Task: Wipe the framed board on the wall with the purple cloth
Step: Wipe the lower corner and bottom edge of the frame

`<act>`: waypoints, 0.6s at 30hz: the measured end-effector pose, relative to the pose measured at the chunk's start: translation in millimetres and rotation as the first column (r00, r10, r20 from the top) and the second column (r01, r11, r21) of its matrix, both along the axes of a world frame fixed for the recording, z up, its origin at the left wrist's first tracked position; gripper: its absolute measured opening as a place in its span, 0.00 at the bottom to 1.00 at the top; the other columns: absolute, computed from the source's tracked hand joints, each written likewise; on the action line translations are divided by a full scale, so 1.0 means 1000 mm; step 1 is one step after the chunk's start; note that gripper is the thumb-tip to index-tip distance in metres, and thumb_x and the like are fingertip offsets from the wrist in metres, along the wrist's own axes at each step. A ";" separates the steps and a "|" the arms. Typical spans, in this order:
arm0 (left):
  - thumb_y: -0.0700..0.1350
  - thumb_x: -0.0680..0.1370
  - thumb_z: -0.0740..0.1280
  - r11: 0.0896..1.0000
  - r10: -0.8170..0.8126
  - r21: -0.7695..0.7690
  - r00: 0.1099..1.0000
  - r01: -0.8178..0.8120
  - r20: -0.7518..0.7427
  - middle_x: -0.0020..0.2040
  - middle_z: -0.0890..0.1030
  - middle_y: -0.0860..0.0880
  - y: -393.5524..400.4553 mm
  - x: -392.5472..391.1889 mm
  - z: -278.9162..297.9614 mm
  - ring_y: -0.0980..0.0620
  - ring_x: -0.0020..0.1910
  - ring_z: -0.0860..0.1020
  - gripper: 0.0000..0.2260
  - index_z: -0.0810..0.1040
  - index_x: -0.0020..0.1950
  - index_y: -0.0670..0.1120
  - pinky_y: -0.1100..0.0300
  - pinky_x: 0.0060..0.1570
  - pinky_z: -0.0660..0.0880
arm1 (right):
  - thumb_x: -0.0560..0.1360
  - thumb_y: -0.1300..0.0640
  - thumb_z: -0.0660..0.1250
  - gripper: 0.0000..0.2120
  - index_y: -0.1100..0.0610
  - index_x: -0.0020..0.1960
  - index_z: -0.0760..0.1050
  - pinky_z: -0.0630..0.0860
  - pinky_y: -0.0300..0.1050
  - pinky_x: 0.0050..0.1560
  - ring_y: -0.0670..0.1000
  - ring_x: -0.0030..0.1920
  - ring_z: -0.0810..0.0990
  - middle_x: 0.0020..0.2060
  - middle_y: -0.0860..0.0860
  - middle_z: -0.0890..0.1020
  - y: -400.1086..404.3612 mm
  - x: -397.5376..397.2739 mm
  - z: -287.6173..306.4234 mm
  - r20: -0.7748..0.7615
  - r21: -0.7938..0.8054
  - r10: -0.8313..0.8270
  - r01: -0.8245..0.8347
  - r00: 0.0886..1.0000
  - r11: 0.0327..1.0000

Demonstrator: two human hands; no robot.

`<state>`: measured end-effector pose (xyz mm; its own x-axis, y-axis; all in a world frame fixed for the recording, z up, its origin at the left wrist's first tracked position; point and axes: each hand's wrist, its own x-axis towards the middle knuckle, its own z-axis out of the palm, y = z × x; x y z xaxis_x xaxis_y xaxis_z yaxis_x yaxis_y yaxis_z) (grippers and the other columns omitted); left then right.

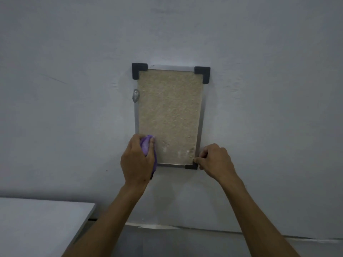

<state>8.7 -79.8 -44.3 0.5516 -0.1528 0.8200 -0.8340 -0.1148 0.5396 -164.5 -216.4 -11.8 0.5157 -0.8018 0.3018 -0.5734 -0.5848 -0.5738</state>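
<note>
Left hand [137, 158] clutched purple cloth [146, 146], pressed on board [169, 115] lower-left corner, hiding it. Right hand [215, 161] pinched lower-right corner cap [192, 166], fingertips possibly touching frame. Bare wall [259, 52] all around; table [37, 223] cut off lower left.

Legible text, labels, brands, numbers, signs — none found. The framed board [169, 115] carries a plain speckled tan face with no lettering; its dark corner caps and metal rails are unmarked. The purple cloth [146, 145] shows no tag or print. The grey wall [259, 52] around the board bears no sign or sticker — only faint scuffs. The pale table [37, 219] at the lower left corner of the view has nothing written on its surface.
</note>
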 end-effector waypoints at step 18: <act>0.53 0.78 0.71 0.916 -0.127 0.399 0.917 -0.037 0.378 0.44 0.80 0.54 0.018 0.007 0.017 0.51 0.38 0.79 0.07 0.81 0.48 0.50 0.55 0.31 0.77 | 0.75 0.48 0.74 0.11 0.56 0.46 0.81 0.83 0.53 0.47 0.54 0.44 0.83 0.44 0.55 0.84 0.008 0.000 0.007 -0.083 -0.030 -0.032 0.030 0.996 0.999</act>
<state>16.2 -62.2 -27.7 0.1861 -0.5214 0.8328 -0.9748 -0.2043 0.0899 -164.6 -208.0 -4.4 0.5149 -0.8097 0.2816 -0.6369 -0.5812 -0.5065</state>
